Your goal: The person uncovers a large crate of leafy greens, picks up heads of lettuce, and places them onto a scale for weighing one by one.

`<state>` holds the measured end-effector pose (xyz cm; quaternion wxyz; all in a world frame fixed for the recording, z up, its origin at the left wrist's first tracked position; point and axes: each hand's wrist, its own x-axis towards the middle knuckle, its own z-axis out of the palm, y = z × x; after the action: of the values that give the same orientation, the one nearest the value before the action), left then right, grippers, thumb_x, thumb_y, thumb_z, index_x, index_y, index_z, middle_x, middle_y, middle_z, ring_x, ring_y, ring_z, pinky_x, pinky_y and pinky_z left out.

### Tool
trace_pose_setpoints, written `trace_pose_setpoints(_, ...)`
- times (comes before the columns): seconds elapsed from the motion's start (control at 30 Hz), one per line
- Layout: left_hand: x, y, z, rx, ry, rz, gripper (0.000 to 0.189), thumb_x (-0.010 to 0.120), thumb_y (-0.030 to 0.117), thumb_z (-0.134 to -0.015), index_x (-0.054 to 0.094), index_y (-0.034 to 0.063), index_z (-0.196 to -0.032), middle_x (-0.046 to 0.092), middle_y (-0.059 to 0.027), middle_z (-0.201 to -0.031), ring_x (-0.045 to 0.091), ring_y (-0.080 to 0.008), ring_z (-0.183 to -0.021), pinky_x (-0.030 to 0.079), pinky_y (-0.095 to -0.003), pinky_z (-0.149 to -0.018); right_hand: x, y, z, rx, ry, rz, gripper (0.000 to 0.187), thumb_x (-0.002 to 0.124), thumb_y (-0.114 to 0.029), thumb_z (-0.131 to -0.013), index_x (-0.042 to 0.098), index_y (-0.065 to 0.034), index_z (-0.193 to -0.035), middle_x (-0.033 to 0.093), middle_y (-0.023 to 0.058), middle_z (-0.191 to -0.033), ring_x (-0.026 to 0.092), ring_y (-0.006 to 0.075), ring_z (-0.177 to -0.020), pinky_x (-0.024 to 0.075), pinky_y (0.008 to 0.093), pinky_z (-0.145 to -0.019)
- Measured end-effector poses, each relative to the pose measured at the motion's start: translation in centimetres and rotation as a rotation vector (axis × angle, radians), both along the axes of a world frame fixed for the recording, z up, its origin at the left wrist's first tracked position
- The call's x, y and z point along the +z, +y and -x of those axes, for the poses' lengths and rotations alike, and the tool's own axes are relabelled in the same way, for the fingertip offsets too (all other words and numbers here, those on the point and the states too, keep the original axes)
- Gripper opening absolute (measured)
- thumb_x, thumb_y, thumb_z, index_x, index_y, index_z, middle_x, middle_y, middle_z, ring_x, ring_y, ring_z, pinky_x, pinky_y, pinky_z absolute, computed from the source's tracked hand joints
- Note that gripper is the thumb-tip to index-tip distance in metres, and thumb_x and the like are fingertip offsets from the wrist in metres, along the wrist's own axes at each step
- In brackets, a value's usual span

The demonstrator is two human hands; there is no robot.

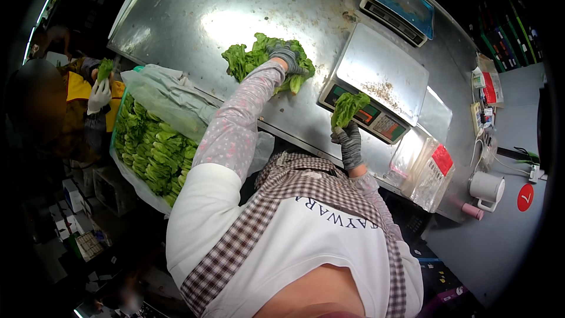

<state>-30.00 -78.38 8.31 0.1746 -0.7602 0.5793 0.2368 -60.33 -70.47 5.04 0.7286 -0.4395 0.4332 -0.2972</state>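
My left hand [286, 56], in a grey knit glove, reaches across a loose pile of green leafy lettuce [247, 62] on the metal table. Its fingers and thumb are wrapped over the heads at the right of the pile, where pale stalks show. Closer to my body, my right hand [349, 143] wears a matching glove and holds a small lettuce head [348, 109] by its stalk end. That head is raised leaf-up in front of the control panel of a digital scale [384, 68]. Brown crumbs of dirt lie on the scale's bare steel pan.
A plastic-lined crate [115, 141] full of lettuce stands at my left. Beside it, a co-worker's white-gloved hand [99, 96] holds lettuce. Another scale [399, 4] with a blue tray sits far right. Plastic bags [426, 176], a white mug [485, 187] and cables [479, 141] are at the right.
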Motion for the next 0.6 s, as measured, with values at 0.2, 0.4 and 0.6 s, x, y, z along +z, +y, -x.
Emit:
trace_pose_setpoints(0.2, -1.5, 1.7, 0.7, -0.122, -0.050, 0.104, 0.071, 0.057, 0.057, -0.065, 0.053, 0.0038, -0.112, 0.049, -0.0183, -0.117, 0.046, -0.0307, -0.109, 0.035, -0.0375, -0.092, 0.3, 0.1, -0.5, 0.024, 0.017, 0.025, 0.030, 0.060, -0.016, -0.079, 0.045, -0.0042, -0.103, 0.056, 0.0061, -0.082, 0.055, 0.0127, -0.061, 0.0476, 0.0243, -0.053)
trace_pose_setpoints(0.4, -2.0, 5.0, -1.2, -0.016, -0.061, 0.020, 0.077, 0.054, 0.063, -0.066, 0.041, 0.0173, -0.127, 0.031, -0.0148, -0.134, 0.028, -0.0344, -0.124, 0.020, -0.0526, -0.100, 0.5, -0.5, 0.5, 0.002, -0.011, -0.049, 0.031, 0.063, -0.015, -0.078, 0.046, -0.0050, -0.101, 0.057, 0.0073, -0.083, 0.057, 0.0138, -0.064, 0.0483, 0.0242, -0.053)
trace_pose_setpoints(0.6, 0.8, 9.5, 2.9, 0.017, 0.188, 0.744, 0.054, 0.061, 0.044, -0.073, 0.053, 0.0095, -0.113, 0.042, -0.0156, -0.125, 0.039, -0.0288, -0.115, 0.028, -0.0447, -0.097, 2.7, -0.9, -1.0, 0.080, -0.027, -0.048, 0.032, 0.060, -0.021, -0.079, 0.049, -0.0025, -0.102, 0.057, 0.0066, -0.081, 0.057, 0.0137, -0.064, 0.0494, 0.0262, -0.057)
